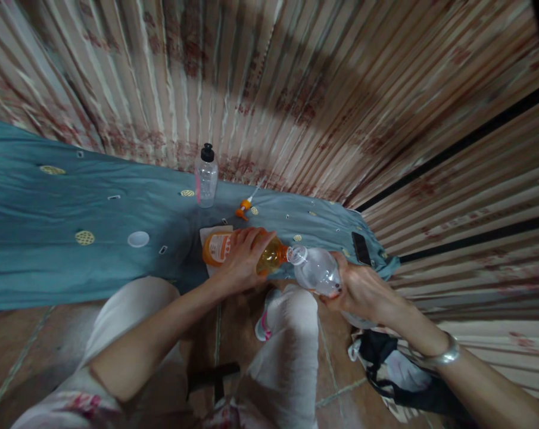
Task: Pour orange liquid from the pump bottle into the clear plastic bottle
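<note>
My left hand [246, 256] is wrapped round an orange bottle [271, 256] with a pale label, tipped on its side so its neck points right. Its mouth meets the mouth of a clear plastic bottle [318, 271], which my right hand [356, 286] grips from the right, also tilted. An orange pump top [243, 208] with a thin tube lies on the cloth just beyond the orange bottle. Under that bottle's base end is a pale, flat piece [205, 233], partly covered. Whether liquid is passing between the mouths I cannot tell.
A clear squeeze bottle [206, 182] with a black cap stands upright at the back of the teal cloth [94, 268]. A white round lid [138, 239] lies to the left, a dark phone [361, 248] to the right. Pleated curtains [251, 77] hang behind. A dark bag [380, 357] rests at lower right.
</note>
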A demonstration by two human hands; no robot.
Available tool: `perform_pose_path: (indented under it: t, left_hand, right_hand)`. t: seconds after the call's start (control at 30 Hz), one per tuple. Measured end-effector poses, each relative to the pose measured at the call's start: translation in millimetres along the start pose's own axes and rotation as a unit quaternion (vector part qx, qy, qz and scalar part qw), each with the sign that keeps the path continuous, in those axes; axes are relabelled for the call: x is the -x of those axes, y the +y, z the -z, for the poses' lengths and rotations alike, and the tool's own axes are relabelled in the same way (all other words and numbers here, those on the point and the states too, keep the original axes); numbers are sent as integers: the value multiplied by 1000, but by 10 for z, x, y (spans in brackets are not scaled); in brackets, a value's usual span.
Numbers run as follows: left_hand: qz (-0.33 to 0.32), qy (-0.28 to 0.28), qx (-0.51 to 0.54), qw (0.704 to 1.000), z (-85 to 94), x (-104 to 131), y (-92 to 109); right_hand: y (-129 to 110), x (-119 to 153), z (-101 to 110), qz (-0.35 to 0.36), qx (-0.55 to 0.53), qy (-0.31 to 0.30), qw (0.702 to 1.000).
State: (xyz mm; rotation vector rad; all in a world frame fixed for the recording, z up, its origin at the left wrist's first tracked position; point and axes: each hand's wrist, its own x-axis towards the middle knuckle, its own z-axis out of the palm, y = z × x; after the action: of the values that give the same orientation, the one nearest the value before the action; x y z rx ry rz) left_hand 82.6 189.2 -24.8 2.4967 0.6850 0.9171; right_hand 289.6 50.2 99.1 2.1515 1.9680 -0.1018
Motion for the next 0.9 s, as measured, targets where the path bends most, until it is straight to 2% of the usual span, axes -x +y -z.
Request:
perform_pose_path:
  t: [0.5,0.9]
  left_hand:
    - [4,-4,-2,1000,-9,0,-2]
    - [3,-3,7,1000,-2,1,-1]
  right_hand:
    - [-37,-4,51,-19,-8,-39,999]
    - [20,6,-29,0,1,1,1000]
